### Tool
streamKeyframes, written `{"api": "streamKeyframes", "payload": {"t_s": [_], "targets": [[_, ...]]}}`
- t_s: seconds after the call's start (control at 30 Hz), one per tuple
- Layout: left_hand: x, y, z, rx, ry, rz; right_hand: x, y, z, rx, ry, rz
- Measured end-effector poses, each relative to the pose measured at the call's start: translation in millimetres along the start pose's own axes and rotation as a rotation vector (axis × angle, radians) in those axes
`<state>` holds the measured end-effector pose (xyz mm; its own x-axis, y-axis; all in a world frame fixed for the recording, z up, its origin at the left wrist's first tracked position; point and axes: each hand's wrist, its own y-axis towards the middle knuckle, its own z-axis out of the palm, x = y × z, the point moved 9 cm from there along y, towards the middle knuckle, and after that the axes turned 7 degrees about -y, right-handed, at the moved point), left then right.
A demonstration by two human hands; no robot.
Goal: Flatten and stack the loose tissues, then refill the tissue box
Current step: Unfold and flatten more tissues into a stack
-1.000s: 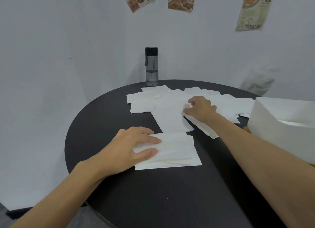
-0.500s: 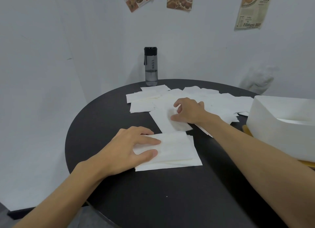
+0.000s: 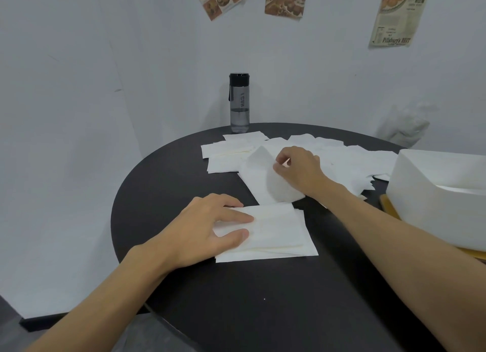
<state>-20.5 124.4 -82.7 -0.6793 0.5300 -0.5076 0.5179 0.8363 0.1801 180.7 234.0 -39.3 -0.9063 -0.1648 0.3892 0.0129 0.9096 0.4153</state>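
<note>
A flattened stack of white tissues [image 3: 278, 233] lies on the black round table [image 3: 236, 312] in front of me. My left hand [image 3: 210, 228] rests flat on the stack's left part, fingers straight. Behind it my right hand [image 3: 297, 167] pinches a single tissue [image 3: 263, 178] and lifts its far edge off the table, so it curls upward. Several loose tissues [image 3: 342, 159] lie spread across the far half of the table. The white tissue box [image 3: 441, 193] stands at the right edge on a yellow base.
A dark water bottle [image 3: 239, 103] stands at the table's far edge against the white wall. A crumpled white bag [image 3: 405, 125] sits behind the table at the right. Paper pictures hang on the wall above.
My right hand shifted left from the pile, took hold of one tissue and raised its far edge. My left hand stayed on the stack.
</note>
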Motion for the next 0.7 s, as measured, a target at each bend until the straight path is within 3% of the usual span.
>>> {"api": "streamKeyframes", "payload": {"t_s": [0.13,0.43,0.53,0.63,0.7], "targets": [[2.1,1.1,0.2,-0.002,-0.006,-0.016,5.0,-2.3,-22.7,-0.030,0.404,0.037],[1.3,2.1,-14.2,-0.154,-0.117,0.015,8.5,-16.6,-55.6,-0.094,0.829,0.162],[3.1,2.5,-28.5,-0.293,-0.231,-0.016,10.5,-21.6,-58.9,-0.059,0.959,0.188],[6.4,1.5,-52.7,-0.538,-0.482,-0.100,19.0,-29.8,-61.6,0.030,1.049,0.160],[6.0,3.3,-62.5,-0.610,-0.669,-0.167,25.9,-36.9,-64.6,0.087,1.071,0.124]]}}
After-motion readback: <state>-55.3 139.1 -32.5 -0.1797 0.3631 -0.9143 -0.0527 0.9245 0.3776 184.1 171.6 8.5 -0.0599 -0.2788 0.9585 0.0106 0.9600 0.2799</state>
